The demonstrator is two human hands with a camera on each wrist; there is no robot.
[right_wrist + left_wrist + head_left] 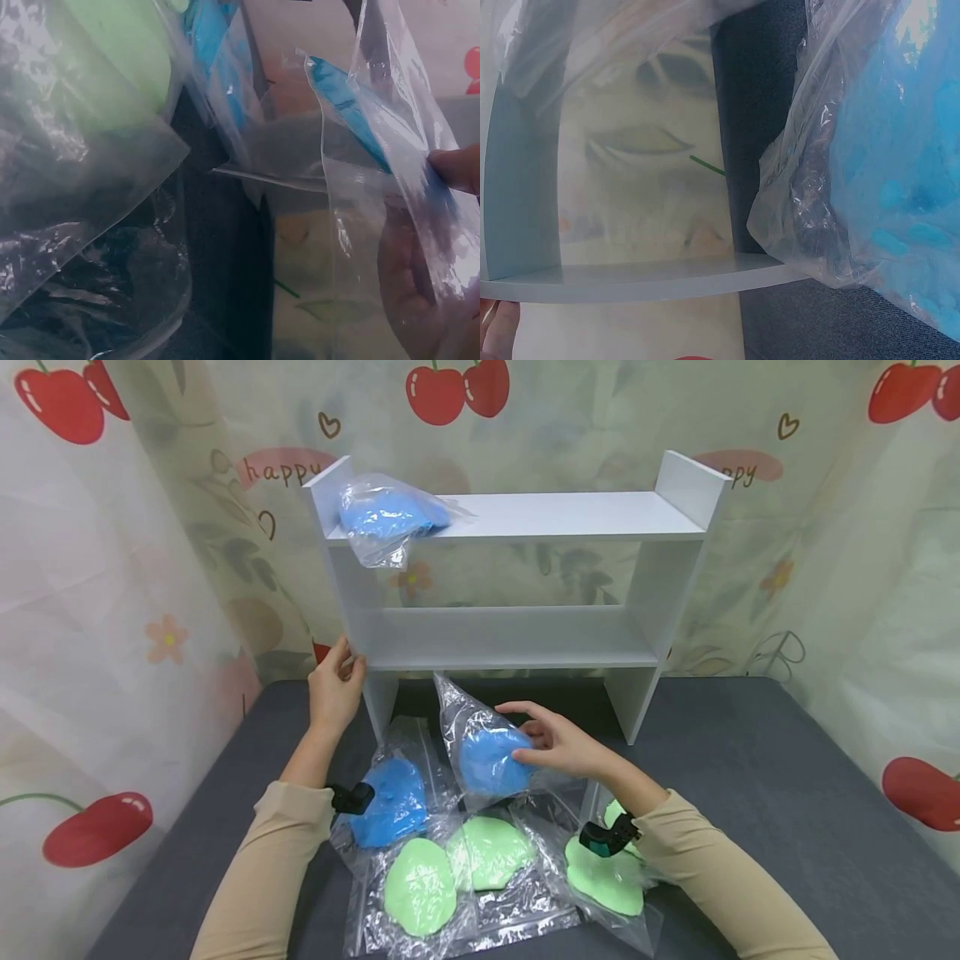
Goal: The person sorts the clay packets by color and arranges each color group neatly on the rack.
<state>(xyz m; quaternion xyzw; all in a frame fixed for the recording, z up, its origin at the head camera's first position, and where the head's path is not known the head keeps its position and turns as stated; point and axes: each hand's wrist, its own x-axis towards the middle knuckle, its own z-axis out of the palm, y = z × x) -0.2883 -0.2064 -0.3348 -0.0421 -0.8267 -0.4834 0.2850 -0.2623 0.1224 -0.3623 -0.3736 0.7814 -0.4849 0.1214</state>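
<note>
My right hand (551, 742) pinches a clear plastic bag of soft blue putty-like material (491, 762), held tilted in front of the shelf's lower opening. In the right wrist view the thumb (457, 169) lies on one side of this bag and the fingers show through the film behind it. My left hand (335, 689) touches the outer left side of the white shelf (517, 647), its fingers slightly bent. Only some of those fingers (502, 330) show in the left wrist view. Another bag of blue material (393, 518) lies on the shelf's top left, overhanging its front edge.
On the dark grey table (750, 777), a bag of blue material (388, 802) lies below the left hand. Several bags of light green material (420, 887) overlap nearer the front. A printed curtain (847, 568) surrounds the table. The shelf has upright side panels.
</note>
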